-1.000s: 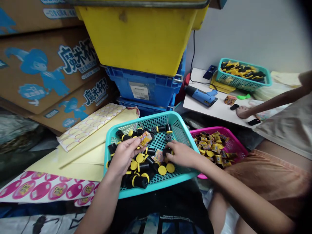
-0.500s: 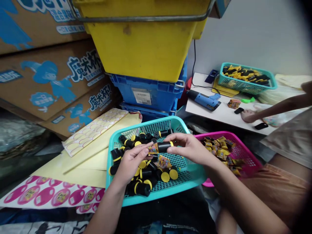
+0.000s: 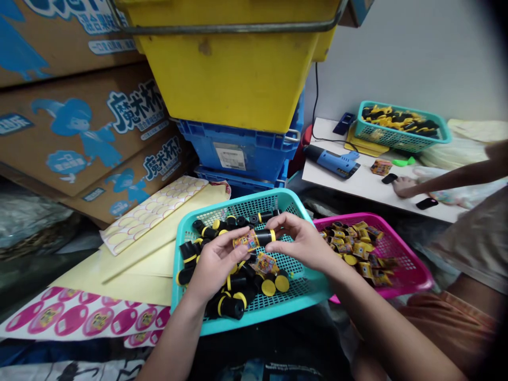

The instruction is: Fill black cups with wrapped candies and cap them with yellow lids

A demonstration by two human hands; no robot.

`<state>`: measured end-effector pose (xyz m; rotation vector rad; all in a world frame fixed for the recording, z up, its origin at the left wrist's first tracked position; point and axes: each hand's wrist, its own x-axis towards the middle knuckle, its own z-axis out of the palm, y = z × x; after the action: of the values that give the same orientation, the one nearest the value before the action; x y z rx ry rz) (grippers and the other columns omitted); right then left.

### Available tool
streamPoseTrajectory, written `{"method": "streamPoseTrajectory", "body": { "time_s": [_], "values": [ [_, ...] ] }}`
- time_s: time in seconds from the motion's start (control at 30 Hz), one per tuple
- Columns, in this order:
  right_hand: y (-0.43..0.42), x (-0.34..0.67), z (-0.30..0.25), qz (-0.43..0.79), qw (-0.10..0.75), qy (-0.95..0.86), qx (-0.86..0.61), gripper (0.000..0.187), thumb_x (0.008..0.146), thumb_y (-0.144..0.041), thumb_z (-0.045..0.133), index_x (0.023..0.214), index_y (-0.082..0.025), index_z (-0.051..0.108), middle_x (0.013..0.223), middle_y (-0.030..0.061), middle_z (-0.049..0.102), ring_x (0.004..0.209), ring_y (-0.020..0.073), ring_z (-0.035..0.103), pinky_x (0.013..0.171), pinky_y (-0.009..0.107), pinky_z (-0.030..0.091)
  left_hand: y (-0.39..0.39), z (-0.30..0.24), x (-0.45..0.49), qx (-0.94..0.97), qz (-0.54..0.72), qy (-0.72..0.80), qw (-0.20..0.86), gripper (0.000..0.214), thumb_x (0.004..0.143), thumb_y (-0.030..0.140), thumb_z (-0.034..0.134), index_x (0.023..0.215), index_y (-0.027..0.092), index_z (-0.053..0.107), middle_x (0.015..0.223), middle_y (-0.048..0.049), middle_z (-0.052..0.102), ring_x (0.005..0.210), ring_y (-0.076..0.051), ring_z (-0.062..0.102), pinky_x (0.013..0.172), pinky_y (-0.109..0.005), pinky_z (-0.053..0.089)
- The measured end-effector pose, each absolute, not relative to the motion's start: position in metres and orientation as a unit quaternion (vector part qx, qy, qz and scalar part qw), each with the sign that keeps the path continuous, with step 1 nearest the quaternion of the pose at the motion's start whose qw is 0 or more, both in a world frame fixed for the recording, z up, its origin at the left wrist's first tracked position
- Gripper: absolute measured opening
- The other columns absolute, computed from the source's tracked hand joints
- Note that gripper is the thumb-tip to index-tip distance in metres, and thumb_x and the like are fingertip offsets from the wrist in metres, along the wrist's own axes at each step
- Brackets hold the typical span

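Note:
Over the turquoise basket (image 3: 234, 332), my two hands hold a small black canister (image 3: 263, 237) with a yellow cap, lying sideways. My right hand (image 3: 298, 238) grips its capped end between thumb and fingers. My left hand (image 3: 216, 260) pinches a colourful printed sleeve (image 3: 246, 240) at the canister's other end; how far the sleeve goes over it I cannot tell. Beneath, the basket holds several loose black canisters (image 3: 231, 307) with yellow caps. Another printed sleeve (image 3: 265, 263) lies among them, under my hands.
To the right, a pink basket (image 3: 413, 264) holds several sleeved pieces. Sticker sheets (image 3: 87, 312) lie at left, by stacked cartons (image 3: 79, 132). Yellow and blue crates (image 3: 234, 79) rise behind. A white table (image 3: 329, 127) carries a blue heat gun (image 3: 333, 160); a co-worker's hand (image 3: 405, 187) rests there.
My hands and the canister have shifted slightly left and up. More of the printed sleeve shows between my left fingers, and my right fingers are more bent around the cap.

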<state>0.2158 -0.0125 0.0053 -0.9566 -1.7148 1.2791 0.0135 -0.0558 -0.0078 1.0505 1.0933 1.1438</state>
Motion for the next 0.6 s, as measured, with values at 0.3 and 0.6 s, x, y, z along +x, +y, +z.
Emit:
{"method": "streamPoseTrajectory", "body": {
  "time_s": [0.3,0.6],
  "values": [
    [-0.015,0.207,0.005,0.495,0.405,-0.705,-0.308,0.029,0.067,-0.032,0.08,0.084,-0.019,0.06,0.094,0.0039,0.063,0.086,0.0166,0.06,0.079,0.032,0.049,-0.058,-0.005,0.022,0.457,0.5,0.47,0.565,0.029,0.069,0.023,0.077,0.097,0.022,0.071,0.098,-0.0014,0.073,0.088,-0.014,0.067,0.078,-0.021,0.054],
    [-0.023,0.196,-0.007,0.783,0.324,-0.479,-0.231,0.043,0.085,-0.054,0.057,0.11,-0.019,0.061,0.096,0.0045,0.061,0.084,0.0135,0.058,0.077,0.028,0.046,-0.064,-0.004,0.035,0.362,0.529,0.404,0.653,0.034,0.061,0.019,0.082,0.094,0.021,0.073,0.105,-0.0045,0.072,0.087,-0.016,0.068,0.075,-0.024,0.057]
  ]
}}
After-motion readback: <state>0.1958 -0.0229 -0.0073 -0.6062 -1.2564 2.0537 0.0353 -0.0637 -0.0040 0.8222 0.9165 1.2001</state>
